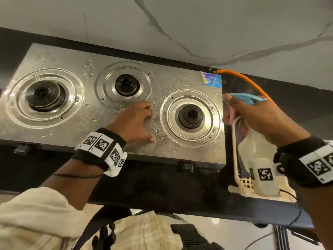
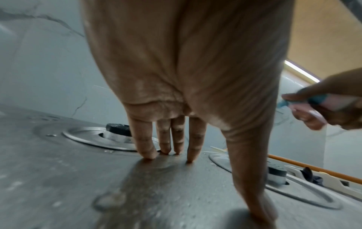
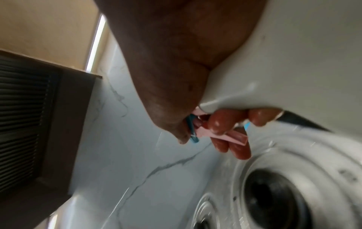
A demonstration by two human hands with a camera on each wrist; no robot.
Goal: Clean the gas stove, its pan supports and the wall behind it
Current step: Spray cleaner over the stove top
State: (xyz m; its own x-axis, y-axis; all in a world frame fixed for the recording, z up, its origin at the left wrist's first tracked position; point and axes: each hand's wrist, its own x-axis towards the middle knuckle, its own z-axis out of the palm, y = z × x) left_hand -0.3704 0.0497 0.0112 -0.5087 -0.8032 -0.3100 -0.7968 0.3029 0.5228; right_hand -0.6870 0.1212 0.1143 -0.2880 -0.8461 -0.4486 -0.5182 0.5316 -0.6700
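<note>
Right hand [image 1: 259,120] grip clenching spray bottle [image 1: 259,159], finger on trigger | left hand [image 1: 134,121] grip released, fingertips pressing wet gas stove [image 1: 72,123] | pan supports off, wiping and wall [image 1: 198,24] seemingly pending

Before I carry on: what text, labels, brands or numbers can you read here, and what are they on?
No text is readable.
Blue sticker at the stove's back right corner: printed lines, too small and blurred to read.
Spray bottle gripped by the right hand: a black-and-white square marker, no words; a small dark label beside it, unreadable.
Wrist bands: square markers only.
</note>
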